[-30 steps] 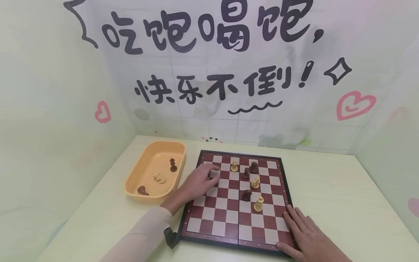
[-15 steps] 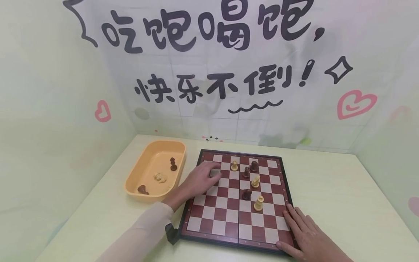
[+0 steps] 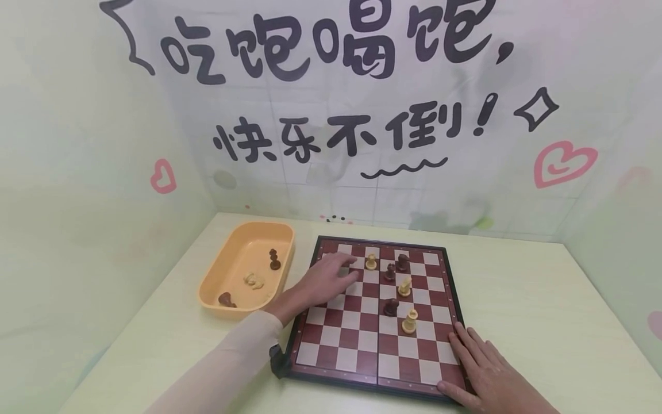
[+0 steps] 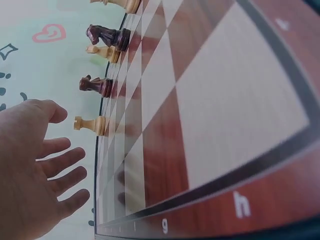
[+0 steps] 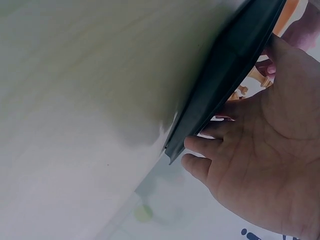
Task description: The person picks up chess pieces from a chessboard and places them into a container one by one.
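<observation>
My left hand [image 3: 330,280] hovers over the left half of the red and white chessboard [image 3: 351,362], thumb and fingers parted and nothing between them. Just right of its fingertips stands a cream rook [image 3: 370,261], upright; the left wrist view shows this rook [image 4: 89,125] beyond the thumb, apart from the hand. Along the board's near right edge lies my right hand [image 3: 483,371], fingers straight, resting on the rim. In the right wrist view, this hand [image 5: 260,145] overlaps the dark side of the board [image 5: 220,75].
Other chess pieces stand on the board's right half: a dark knight [image 3: 391,307], a tall cream piece [image 3: 410,321], another cream piece [image 3: 404,286] and two dark ones at the back. An orange tray [image 3: 212,282] on the left holds several loose pieces. A wall rises behind.
My left hand has shifted slightly right toward the cream rook, and its thumb and fingers have spread a little. My right hand stays at the board's edge.
</observation>
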`<state>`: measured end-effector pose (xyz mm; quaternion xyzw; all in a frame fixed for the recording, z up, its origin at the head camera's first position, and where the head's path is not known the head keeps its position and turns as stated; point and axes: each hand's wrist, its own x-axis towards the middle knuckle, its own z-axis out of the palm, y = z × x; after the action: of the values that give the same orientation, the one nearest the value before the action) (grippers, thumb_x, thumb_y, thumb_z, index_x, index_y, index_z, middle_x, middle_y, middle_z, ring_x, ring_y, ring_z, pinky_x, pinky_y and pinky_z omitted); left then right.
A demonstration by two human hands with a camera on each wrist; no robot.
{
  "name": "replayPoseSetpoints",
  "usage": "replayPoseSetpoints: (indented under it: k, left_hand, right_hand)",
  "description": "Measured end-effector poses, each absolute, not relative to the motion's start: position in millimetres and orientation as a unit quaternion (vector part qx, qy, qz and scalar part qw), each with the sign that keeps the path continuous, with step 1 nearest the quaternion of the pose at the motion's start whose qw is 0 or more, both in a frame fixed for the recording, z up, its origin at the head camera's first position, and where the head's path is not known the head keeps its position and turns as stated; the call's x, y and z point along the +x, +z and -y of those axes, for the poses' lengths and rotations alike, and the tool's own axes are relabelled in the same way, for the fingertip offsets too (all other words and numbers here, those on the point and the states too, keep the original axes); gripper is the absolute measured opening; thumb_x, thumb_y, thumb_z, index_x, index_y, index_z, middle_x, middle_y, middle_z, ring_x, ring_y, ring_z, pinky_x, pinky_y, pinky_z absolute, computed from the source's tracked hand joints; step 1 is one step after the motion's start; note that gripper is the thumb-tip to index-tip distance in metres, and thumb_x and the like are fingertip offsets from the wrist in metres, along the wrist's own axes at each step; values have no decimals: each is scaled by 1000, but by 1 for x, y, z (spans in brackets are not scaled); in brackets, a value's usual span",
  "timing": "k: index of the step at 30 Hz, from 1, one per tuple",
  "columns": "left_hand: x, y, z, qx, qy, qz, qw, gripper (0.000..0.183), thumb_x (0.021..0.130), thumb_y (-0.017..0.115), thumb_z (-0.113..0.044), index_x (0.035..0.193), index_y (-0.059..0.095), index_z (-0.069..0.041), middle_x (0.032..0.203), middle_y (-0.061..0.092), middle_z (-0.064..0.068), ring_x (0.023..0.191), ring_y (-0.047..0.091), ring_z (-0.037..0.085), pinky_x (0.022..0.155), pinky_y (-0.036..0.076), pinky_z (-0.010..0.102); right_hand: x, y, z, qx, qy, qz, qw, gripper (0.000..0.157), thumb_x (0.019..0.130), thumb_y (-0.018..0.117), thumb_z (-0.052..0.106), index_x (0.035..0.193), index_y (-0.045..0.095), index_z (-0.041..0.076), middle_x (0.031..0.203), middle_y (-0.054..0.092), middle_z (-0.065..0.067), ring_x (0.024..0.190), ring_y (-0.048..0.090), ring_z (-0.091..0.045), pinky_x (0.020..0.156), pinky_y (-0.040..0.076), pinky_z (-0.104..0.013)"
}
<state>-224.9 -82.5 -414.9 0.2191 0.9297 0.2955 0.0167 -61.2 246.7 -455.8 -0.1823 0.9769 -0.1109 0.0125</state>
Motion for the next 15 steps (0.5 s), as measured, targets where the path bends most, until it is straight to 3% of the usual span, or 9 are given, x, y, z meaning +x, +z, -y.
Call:
replayPoseSetpoints:
  k: [12, 15]
  left_hand:
    - [-235, -419, 73, 212, 312, -926, 17, 50, 100, 61, -29, 141, 58, -1, 134, 62, 13, 113, 57, 22, 99, 47, 43]
    - [-238, -420, 69, 211, 300, -930, 16, 52, 99, 61, -30, 142, 57, -2, 140, 58, 14, 124, 54, 25, 105, 44, 45]
  right_hand:
    - [-61, -456, -248, -187, -103, -977, 15, 94, 88, 65, 67, 147, 47, -4, 155, 38, -23, 140, 38, -45, 107, 39, -58]
    - [-61, -456, -248, -188, -103, -977, 11, 94, 89, 65, 67, 147, 47, -4, 155, 38, -23, 140, 38, -45, 107, 39, -58]
